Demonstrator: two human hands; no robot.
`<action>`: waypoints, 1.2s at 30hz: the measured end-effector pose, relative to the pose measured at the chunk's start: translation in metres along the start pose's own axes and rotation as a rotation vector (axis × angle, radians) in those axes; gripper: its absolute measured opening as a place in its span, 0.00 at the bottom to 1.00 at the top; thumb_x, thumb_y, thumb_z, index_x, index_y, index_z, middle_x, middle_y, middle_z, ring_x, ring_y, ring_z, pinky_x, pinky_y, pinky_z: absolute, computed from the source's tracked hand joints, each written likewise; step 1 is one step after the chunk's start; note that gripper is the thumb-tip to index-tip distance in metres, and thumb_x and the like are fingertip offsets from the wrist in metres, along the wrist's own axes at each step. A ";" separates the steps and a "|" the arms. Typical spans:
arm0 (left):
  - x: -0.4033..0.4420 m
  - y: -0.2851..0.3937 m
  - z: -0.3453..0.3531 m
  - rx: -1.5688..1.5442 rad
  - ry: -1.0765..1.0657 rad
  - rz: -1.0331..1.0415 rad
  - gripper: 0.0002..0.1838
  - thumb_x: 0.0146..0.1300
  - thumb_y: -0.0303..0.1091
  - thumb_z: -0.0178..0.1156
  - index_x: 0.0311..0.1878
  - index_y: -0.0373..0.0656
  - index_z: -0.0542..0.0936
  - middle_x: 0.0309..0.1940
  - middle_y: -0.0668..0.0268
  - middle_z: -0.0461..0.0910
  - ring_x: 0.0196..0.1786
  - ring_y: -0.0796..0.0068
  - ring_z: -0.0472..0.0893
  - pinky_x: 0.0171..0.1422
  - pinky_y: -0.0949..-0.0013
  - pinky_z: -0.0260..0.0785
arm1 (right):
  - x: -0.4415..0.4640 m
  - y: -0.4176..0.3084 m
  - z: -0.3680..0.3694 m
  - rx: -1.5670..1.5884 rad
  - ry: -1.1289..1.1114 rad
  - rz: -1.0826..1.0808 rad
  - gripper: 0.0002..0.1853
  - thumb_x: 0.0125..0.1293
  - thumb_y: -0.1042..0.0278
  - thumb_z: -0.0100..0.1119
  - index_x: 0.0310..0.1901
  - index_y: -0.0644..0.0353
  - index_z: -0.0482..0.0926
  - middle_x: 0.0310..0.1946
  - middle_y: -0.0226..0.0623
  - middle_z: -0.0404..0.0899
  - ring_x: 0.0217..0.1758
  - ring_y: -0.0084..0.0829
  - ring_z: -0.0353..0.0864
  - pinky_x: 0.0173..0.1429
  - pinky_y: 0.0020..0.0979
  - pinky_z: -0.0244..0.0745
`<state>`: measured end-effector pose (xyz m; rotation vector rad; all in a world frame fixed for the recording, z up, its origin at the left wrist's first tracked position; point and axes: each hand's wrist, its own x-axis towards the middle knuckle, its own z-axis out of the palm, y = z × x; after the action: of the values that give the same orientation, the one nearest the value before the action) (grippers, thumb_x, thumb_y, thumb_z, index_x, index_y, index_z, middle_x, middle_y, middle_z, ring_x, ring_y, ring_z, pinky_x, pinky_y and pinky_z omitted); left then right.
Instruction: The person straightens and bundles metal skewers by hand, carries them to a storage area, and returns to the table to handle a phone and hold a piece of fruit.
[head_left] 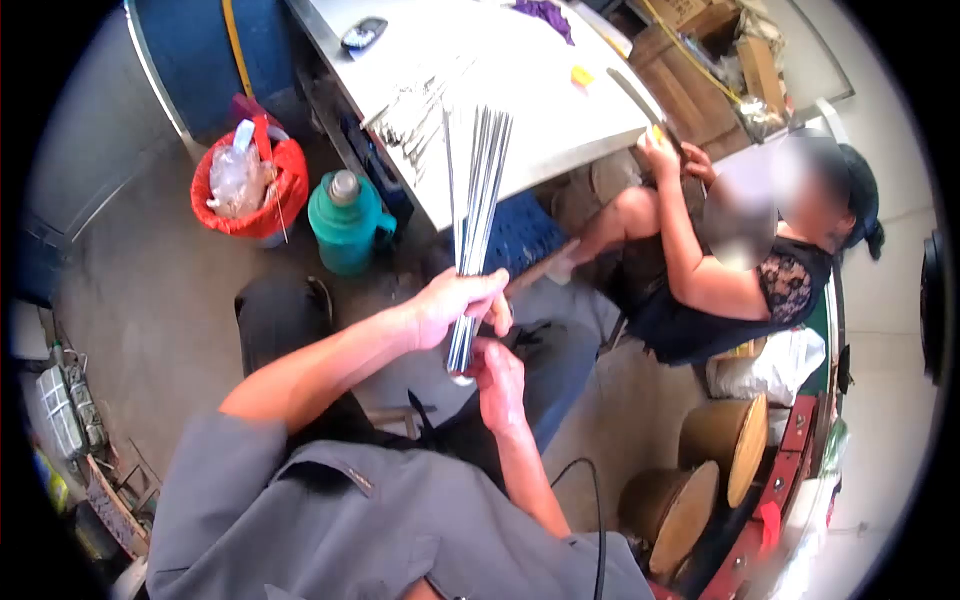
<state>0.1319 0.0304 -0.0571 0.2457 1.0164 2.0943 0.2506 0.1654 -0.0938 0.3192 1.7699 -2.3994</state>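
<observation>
My left hand (pixel 452 302) is closed around a bundle of long, thin, stiff strips (pixel 487 180), grey-white with dark lines between them. The bundle stands nearly upright, fanning slightly at the top, and one strip (pixel 449 160) leans apart from the others. Just below, my right hand (pixel 498 385) has its fingers curled against the bundle's lower end, partly hiding it. Beyond the bundle, a loose pile of similar thin strips (pixel 415 120) lies on the white table (pixel 540 90).
A teal jug (pixel 343 225) and a red-lined bin (pixel 290 185) stand on the floor at left. Another person (pixel 740 260) sits at the table's right side, hands raised near its edge. Round brown drum-like objects (pixel 650 510) are at lower right. A dark cable (pixel 600 510) hangs beside my right forearm.
</observation>
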 end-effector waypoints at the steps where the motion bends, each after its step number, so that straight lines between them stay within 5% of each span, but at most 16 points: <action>1: 0.002 -0.006 -0.001 -0.020 -0.019 -0.013 0.27 0.74 0.45 0.45 0.15 0.45 0.67 0.24 0.57 0.81 0.41 0.64 0.78 0.54 0.62 0.69 | -0.002 -0.002 0.003 -0.052 -0.009 0.002 0.18 0.73 0.58 0.49 0.48 0.68 0.77 0.40 0.35 0.81 0.41 0.22 0.78 0.45 0.26 0.73; 4: 0.007 -0.018 -0.002 -0.029 0.005 -0.138 0.27 0.73 0.45 0.46 0.16 0.45 0.69 0.23 0.56 0.80 0.42 0.64 0.78 0.54 0.62 0.69 | -0.009 -0.018 0.021 -0.193 -0.096 -0.037 0.15 0.68 0.63 0.57 0.48 0.67 0.77 0.37 0.32 0.80 0.41 0.20 0.77 0.47 0.24 0.72; 11: 0.008 -0.041 0.000 0.101 0.090 -0.180 0.24 0.69 0.45 0.56 0.16 0.48 0.66 0.19 0.61 0.76 0.28 0.71 0.79 0.33 0.69 0.70 | -0.007 0.003 0.030 -0.258 0.108 -0.096 0.08 0.69 0.71 0.55 0.46 0.65 0.74 0.31 0.31 0.79 0.32 0.21 0.79 0.35 0.22 0.71; 13: 0.008 -0.044 0.002 0.156 0.098 -0.227 0.24 0.66 0.46 0.59 0.16 0.49 0.67 0.19 0.62 0.76 0.29 0.72 0.79 0.32 0.68 0.70 | -0.009 0.008 0.028 -0.585 0.195 -0.083 0.09 0.69 0.72 0.52 0.48 0.64 0.71 0.26 0.30 0.75 0.27 0.20 0.76 0.29 0.23 0.70; 22: 0.005 -0.035 0.005 0.101 -0.060 -0.255 0.20 0.66 0.48 0.59 0.23 0.47 0.70 0.27 0.58 0.81 0.33 0.67 0.83 0.35 0.65 0.75 | -0.018 -0.003 0.033 -0.213 0.161 -0.039 0.05 0.69 0.72 0.43 0.42 0.61 0.68 0.16 0.28 0.65 0.12 0.17 0.58 0.15 0.20 0.54; 28: 0.016 -0.018 0.008 -0.405 -0.148 -0.049 0.17 0.71 0.43 0.51 0.50 0.37 0.72 0.39 0.53 0.82 0.40 0.58 0.85 0.47 0.58 0.79 | -0.036 0.006 0.041 -0.115 0.167 -0.009 0.07 0.70 0.72 0.43 0.45 0.63 0.68 0.17 0.28 0.66 0.14 0.17 0.60 0.18 0.20 0.56; 32: 0.012 -0.013 0.008 -0.400 -0.017 0.021 0.16 0.70 0.38 0.53 0.53 0.35 0.72 0.42 0.53 0.80 0.44 0.60 0.84 0.47 0.59 0.79 | -0.040 0.013 0.036 -0.168 0.167 0.001 0.08 0.71 0.71 0.45 0.47 0.65 0.68 0.20 0.28 0.69 0.16 0.16 0.63 0.21 0.20 0.60; 36: 0.012 -0.023 -0.004 -0.351 0.077 -0.024 0.12 0.70 0.33 0.52 0.50 0.35 0.73 0.36 0.55 0.81 0.36 0.63 0.84 0.40 0.63 0.79 | -0.038 0.012 0.034 -0.238 0.108 0.072 0.09 0.71 0.69 0.47 0.46 0.65 0.69 0.22 0.30 0.72 0.19 0.17 0.69 0.24 0.20 0.65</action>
<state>0.1347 0.0451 -0.0785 -0.0229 0.6739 2.2304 0.2876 0.1292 -0.0854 0.4811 2.0274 -2.1310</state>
